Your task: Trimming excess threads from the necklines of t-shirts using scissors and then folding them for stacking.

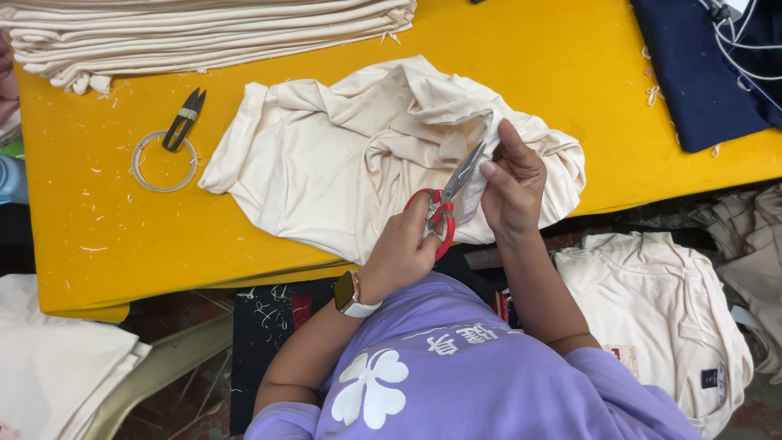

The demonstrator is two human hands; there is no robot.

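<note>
left hand (403,244) gripping red scissors (446,200), right hand (511,183) pinching cream garment (326,163) edge

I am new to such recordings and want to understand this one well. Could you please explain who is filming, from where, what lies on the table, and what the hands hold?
There is no machine here: a person works with two bare hands. The single picture comes from a camera on that person's head, looking down, so the purple shirt at the bottom is their own.

The left hand, with a watch on its wrist, holds red-handled scissors. The right hand pinches an edge of a cream garment where the blades point.

The garment lies crumpled on a yellow table. Also there: black thread snips resting on a thin ring, a stack of folded cream fabric, and a dark blue cloth.
</note>
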